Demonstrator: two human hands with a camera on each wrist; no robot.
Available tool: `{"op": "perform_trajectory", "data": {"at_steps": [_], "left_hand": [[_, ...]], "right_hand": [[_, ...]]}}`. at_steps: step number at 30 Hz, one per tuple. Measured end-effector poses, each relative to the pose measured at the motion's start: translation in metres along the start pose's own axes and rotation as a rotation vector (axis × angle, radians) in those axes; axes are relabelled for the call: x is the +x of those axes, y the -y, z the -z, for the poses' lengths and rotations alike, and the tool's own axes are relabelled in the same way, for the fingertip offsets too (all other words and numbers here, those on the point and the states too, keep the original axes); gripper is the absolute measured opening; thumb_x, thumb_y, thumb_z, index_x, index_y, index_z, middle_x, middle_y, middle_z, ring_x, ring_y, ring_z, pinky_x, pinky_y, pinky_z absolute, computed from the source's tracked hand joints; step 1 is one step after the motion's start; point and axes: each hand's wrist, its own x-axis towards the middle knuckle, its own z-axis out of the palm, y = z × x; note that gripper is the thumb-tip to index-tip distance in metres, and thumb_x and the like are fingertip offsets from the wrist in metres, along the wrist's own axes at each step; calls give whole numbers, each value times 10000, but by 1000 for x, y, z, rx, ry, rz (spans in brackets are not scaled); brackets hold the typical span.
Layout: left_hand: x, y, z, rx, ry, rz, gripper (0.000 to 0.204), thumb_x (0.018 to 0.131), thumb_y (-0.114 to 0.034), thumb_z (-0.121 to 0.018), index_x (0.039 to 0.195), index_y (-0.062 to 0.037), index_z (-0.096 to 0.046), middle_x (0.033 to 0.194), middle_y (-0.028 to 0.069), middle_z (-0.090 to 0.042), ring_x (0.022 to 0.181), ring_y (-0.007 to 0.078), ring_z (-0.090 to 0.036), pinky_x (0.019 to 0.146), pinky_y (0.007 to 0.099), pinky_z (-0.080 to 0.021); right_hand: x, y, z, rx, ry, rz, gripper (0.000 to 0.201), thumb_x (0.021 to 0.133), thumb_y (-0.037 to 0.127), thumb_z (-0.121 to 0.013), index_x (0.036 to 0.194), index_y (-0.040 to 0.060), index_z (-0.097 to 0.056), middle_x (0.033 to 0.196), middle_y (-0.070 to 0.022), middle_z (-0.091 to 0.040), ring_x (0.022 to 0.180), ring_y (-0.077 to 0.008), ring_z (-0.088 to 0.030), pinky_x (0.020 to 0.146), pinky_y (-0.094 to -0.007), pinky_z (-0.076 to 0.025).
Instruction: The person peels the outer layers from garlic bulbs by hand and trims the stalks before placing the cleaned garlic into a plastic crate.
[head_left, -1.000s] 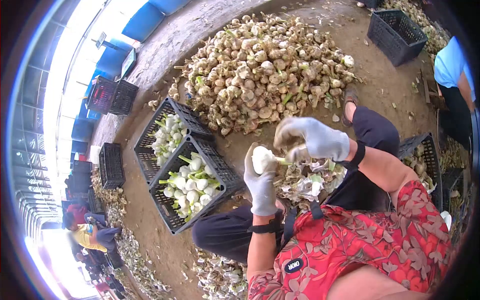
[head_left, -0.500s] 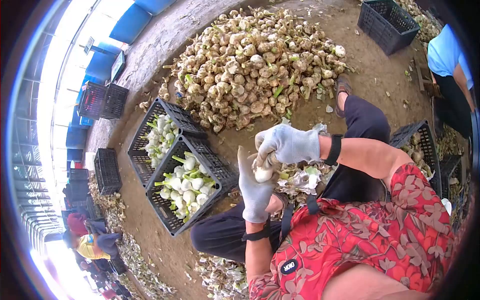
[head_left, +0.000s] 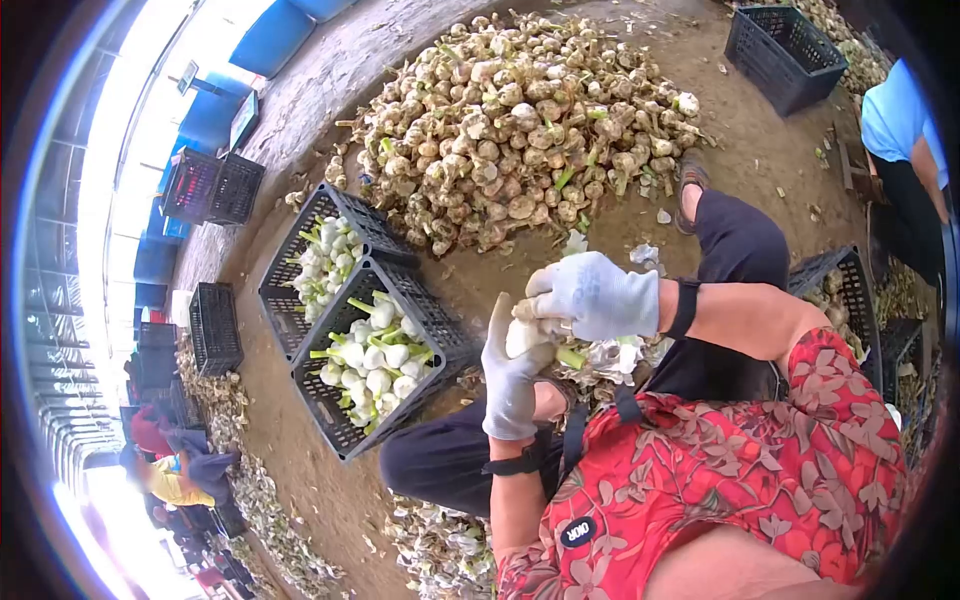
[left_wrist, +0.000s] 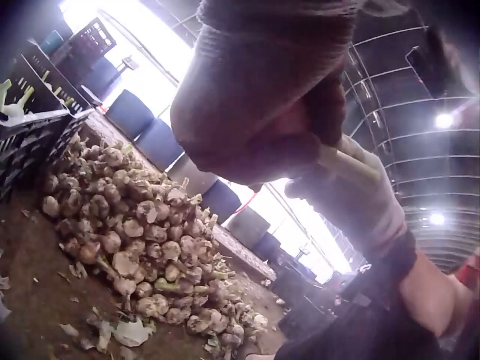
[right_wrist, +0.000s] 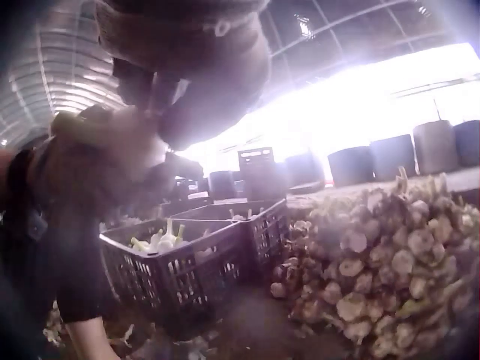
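In the head view a peeled white garlic bulb (head_left: pixel 520 338) lies in my gloved left hand (head_left: pixel 512 385). Its fingers and thumb close round it, and its cut green stem (head_left: pixel 570 357) points toward my body. My right hand (head_left: pixel 598 295), also gloved, bends over the bulb's far side with curled fingers pinching at its surface. Both hands are raised above my lap. Seen from the left wrist, the stem (left_wrist: pixel 349 163) sticks out past the dark underside of the left glove. The right wrist view shows the bulb (right_wrist: pixel 139 139) blurred between the hands.
Unpeeled garlic (head_left: pixel 520 130) forms a large heap ahead. Two black crates (head_left: pixel 450 345) of peeled bulbs stand at the left. Loose skins (head_left: pixel 610 360) lie below my hands. Another crate (head_left: pixel 785 60) is at the far right, near a person in blue (head_left: pixel 900 115).
My right hand first moved from the stem side onto the bulb, then shifted slightly, uncovering more of the white bulb and its stem. The left hand has kept its hold.
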Motion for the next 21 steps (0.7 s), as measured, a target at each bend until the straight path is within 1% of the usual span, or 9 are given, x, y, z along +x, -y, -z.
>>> {"op": "perform_trajectory", "data": {"at_steps": [6, 11, 13, 14, 15, 16, 17, 20, 21], "left_hand": [[10, 18, 5, 168, -13, 39, 737, 696, 27, -567, 1403, 30, -359, 942, 85, -596, 574, 78, -516, 504, 202, -428], [7, 19, -16, 349, 139, -132, 842, 649, 20, -637, 1433, 25, -331, 1059, 93, -593, 816, 126, -594, 682, 236, -501], [2, 16, -13, 294, 194, 54, 957, 632, -5, -682, 1484, 16, -246, 1337, 119, -489, 1112, 168, -535, 926, 281, -455], [-4, 8, -17, 236, 202, 118, 968, 630, -3, -680, 1490, 11, -235, 1354, 128, -479, 1121, 171, -531, 935, 286, -452], [-3, 11, -12, 245, 143, 25, 902, 641, -2, -650, 1465, 26, -284, 1076, 86, -590, 892, 154, -595, 764, 258, -502], [-8, -1, -8, 81, 87, 32, 770, 710, -45, -652, 1424, 4, -368, 1207, 105, -562, 975, 142, -580, 720, 260, -523], [-3, 0, 6, -117, 6, -81, 661, 753, -110, -656, 1361, 7, -425, 1140, 107, -586, 917, 146, -596, 680, 257, -524], [28, 4, 96, -996, -8, -152, 518, 843, -344, -646, 1198, 15, -528, 1017, 144, -633, 837, 202, -634, 662, 286, -548], [36, 4, 107, -964, -228, -182, 529, 850, -369, -634, 1189, 24, -530, 1013, 158, -632, 851, 230, -635, 673, 309, -556]], "right_hand": [[-5, -7, -13, -324, 31, 19, 140, 693, 158, -657, 822, 106, -643, 783, -39, -572, 743, -264, -624, 633, -383, -500], [-7, -26, -22, -84, -215, -348, 99, 733, 144, -642, 820, 96, -645, 807, -97, -611, 761, -297, -628, 652, -404, -500], [-7, -50, -22, -135, -304, -549, 78, 769, 144, -630, 818, 85, -646, 827, -135, -633, 764, -299, -638, 661, -408, -504], [-10, -53, -16, -171, -204, -561, 88, 768, 144, -631, 833, 87, -646, 835, -131, -631, 762, -302, -639, 663, -409, -507], [-15, -55, -10, -203, -100, -569, 98, 767, 144, -633, 848, 89, -645, 844, -128, -629, 760, -305, -641, 664, -409, -509], [-18, -57, -5, -235, 7, -573, 111, 766, 144, -634, 863, 91, -645, 852, -124, -627, 758, -308, -642, 666, -410, -511], [-20, -55, -5, -381, 196, -591, 188, 761, 145, -639, 945, 106, -636, 916, -116, -616, 789, -313, -645, 683, -416, -518], [-35, -46, 1, -282, 67, -514, 259, 751, 163, -660, 981, 51, -627, 985, -186, -608, 828, -353, -650, 677, -455, -518], [-35, -35, 13, -213, 9, -542, 294, 774, 178, -660, 1039, 56, -621, 995, -174, -610, 865, -359, -640, 717, -447, -514]]}}
